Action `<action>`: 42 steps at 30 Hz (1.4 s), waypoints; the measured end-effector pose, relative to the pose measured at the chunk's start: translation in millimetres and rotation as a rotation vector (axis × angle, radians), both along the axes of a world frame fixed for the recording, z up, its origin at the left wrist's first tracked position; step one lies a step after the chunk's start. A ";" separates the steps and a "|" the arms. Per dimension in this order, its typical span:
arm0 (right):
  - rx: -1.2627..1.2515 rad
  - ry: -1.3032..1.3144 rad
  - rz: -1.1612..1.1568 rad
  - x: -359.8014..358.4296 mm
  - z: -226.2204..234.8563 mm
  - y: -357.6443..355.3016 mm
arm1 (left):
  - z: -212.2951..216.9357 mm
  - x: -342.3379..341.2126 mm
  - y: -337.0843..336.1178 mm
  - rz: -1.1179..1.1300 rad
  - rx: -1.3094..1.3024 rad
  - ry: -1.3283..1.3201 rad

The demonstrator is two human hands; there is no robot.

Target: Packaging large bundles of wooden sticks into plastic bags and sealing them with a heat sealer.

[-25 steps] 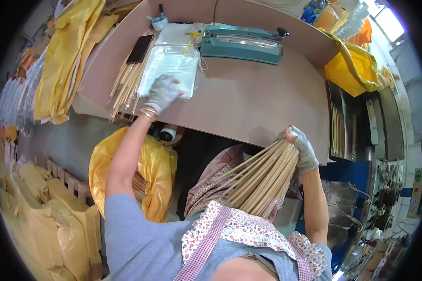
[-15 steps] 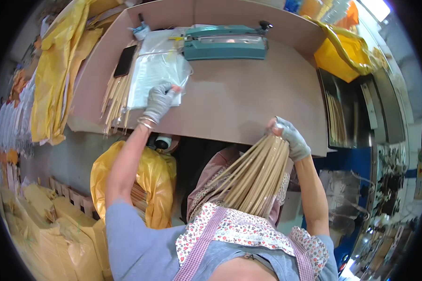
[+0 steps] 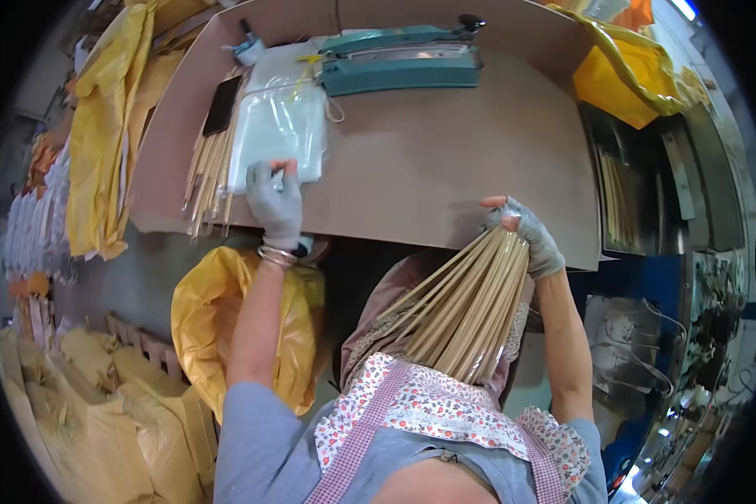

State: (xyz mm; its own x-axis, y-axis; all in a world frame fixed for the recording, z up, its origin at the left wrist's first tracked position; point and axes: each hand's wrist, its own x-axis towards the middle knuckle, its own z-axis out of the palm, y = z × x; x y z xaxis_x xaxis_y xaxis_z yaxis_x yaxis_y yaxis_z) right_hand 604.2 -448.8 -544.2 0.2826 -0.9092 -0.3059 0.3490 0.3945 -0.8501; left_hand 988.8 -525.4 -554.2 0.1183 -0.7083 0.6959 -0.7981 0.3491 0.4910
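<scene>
My right hand (image 3: 527, 239), in a grey-white glove with bare fingertips, grips the upper end of a bundle of thin wooden sticks (image 3: 466, 302). The sticks fan down toward my apron, with a shine like clear film near their lower ends. One bare finger points left. My left hand (image 3: 275, 206), gloved the same way, is over the lower edge of a stack of clear plastic bags (image 3: 281, 126). Its fingers are curled, thumb close to them; whether they pinch a bag I cannot make out.
A teal bag sealer (image 3: 401, 71) stands at the table's back. Left of the bags, a black phone (image 3: 223, 105) lies on more sticks (image 3: 208, 181). A yellow sack (image 3: 214, 315) stands below; a dark tray (image 3: 638, 227) holding sticks sits at right.
My left hand has moved down toward me, and the top bag's raised right side now lies flatter. My right hand has shifted slightly right with the sticks, one finger now stretched out.
</scene>
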 end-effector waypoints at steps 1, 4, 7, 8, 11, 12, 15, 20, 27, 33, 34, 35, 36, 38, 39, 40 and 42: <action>0.009 -0.007 0.014 3.1 -1.5 -0.7 | 1.2 13.9 -5.5 -0.013 0.141 -0.049; 0.030 -0.037 0.075 13.6 -0.4 -10.1 | -16.5 58.1 -22.9 -0.093 0.262 -0.213; 0.013 -0.027 0.063 16.7 -2.6 -13.4 | -34.6 78.1 -47.4 -0.142 0.462 -0.166; 0.011 -0.033 0.061 14.0 -2.0 -12.4 | -30.3 73.0 -52.0 -0.211 0.464 -0.116; 0.003 -0.030 0.049 10.6 1.1 -11.7 | -16.4 39.6 -55.8 -0.336 0.467 0.060; -0.001 -0.024 0.055 12.1 1.8 -12.7 | -11.8 21.2 -53.8 -0.372 0.472 0.187; -0.014 -0.058 0.166 15.6 -1.4 -22.4 | 11.6 -57.0 -35.5 -0.233 0.804 0.561; -0.021 -0.087 0.188 25.9 -3.1 -27.0 | -14.5 -116.1 -14.5 -0.484 0.114 -0.078; 0.018 -0.080 0.054 19.4 -11.5 -19.1 | -10.7 -187.5 33.9 -0.715 0.487 0.060; 0.024 -0.008 0.010 -1.2 -12.2 -12.2 | -27.3 -187.0 52.3 -0.649 0.711 0.921; 0.025 -0.036 -0.024 -6.6 -10.6 -7.8 | -28.5 -176.4 38.5 -0.638 0.924 1.471; 0.025 -0.039 -0.026 -10.3 -9.4 -4.7 | -17.3 -168.2 27.7 -0.568 1.108 2.030; 0.020 -0.046 -0.036 -15.0 -8.4 -1.0 | -8.1 -168.2 30.4 -0.496 1.177 2.001; -0.024 -0.056 -0.117 -26.1 -13.4 6.5 | 11.0 -171.4 37.2 -0.430 1.250 1.974; -0.025 -0.051 -0.125 -34.5 -12.4 14.7 | 10.2 -168.0 36.6 -0.578 1.231 1.791; -0.038 -0.114 -0.154 -38.8 -7.4 23.7 | 8.9 -162.6 35.0 -0.716 1.197 1.602; -0.108 -0.302 -0.246 -45.8 -15.6 41.9 | -2.9 -162.8 21.0 -0.907 1.075 1.500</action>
